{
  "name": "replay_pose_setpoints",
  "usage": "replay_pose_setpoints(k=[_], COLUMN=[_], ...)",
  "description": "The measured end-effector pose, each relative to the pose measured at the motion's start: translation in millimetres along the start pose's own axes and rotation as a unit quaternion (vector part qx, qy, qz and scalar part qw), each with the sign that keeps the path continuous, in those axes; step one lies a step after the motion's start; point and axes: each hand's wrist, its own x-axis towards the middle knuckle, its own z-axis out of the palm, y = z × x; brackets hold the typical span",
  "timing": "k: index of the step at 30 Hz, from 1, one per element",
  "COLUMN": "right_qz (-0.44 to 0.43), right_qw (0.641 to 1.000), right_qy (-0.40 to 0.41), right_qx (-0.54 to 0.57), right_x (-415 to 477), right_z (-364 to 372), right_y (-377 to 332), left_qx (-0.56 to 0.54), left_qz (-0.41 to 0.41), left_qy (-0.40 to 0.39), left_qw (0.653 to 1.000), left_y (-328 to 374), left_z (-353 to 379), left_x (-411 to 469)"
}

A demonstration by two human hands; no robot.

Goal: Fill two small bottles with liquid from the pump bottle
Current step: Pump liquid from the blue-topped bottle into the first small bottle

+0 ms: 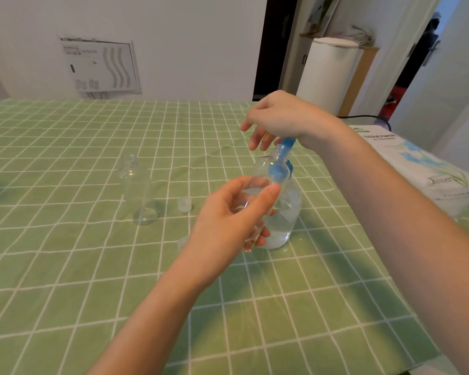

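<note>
Over the pump bottle (285, 221), right hand (283, 117) spread, perhaps on its top; left hand (228, 220) around small bottle (260, 170).

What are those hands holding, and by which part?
The left hand grips a small clear bottle round its middle. The right hand holds nothing; it rests on the blue pump head.
</note>
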Motion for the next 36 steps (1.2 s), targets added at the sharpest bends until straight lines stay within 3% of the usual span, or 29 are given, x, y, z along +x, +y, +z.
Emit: replay_pose_setpoints(k=[12,21,29,36], right_qz=[0.096,0.097,0.055,0.061], right_qw=[0.992,0.991,0.994,0.993], right_qy=[-0.071,-0.082,-0.034,-0.065], right_qx=[-0.046,-0.041,-0.090,-0.078], right_x=[2.3,2.5,1.9,0.8], right_z=[8.5,19.7,7.2,9.0], right_y=[6.8,13.0,2.8,1.5], left_qx=[-0.004,0.006,0.006,0.001], left_qz=[-0.010,-0.027,-0.007,-0.005], left_qy=[0.010,0.013,0.017,0.021], left_qw=[1.000,1.000,1.000,1.000], left_y=[-1.0,-4.5,-0.5,-2.0], left_z=[1.6,0.2,1.5,1.0], left_x=[-0.6,-5.2,-2.1,-2.4])
